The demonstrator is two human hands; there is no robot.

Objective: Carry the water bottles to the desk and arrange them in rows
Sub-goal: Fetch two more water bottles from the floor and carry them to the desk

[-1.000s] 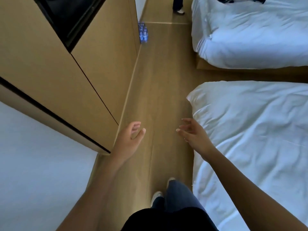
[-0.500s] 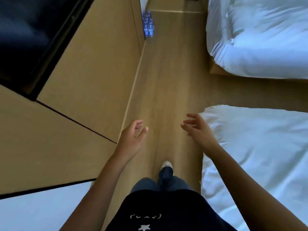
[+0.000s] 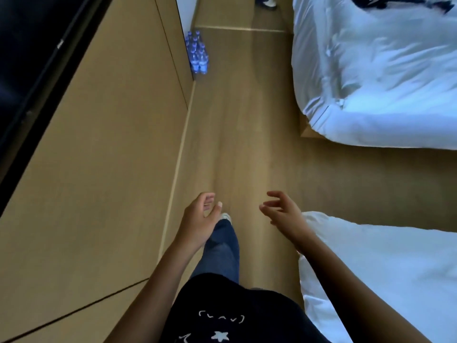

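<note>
Head view: a person walks the wood-floor aisle (image 3: 247,134) between the tan cabinet wall (image 3: 118,149) and two white-covered beds, with a pack of blue-capped water bottles (image 3: 197,54) standing on the floor against the far end of that cabinet wall, well ahead. The left hand (image 3: 197,225) and right hand (image 3: 284,214) are both raised in front of the body, fingers loosely spread and slightly curved, holding nothing. The near bed (image 3: 383,268) lies just beside the right forearm; the far bed (image 3: 371,78) sits across the aisle from the bottles. Someone else's shoe (image 3: 268,2) shows beyond the bottles. No desk is in view. The step in hand looks like the approach: it would go best by keeping close to the cabinet wall, stopping square to the bottles, then crouching to grip them from both sides, low down, so that they lift level.
</note>
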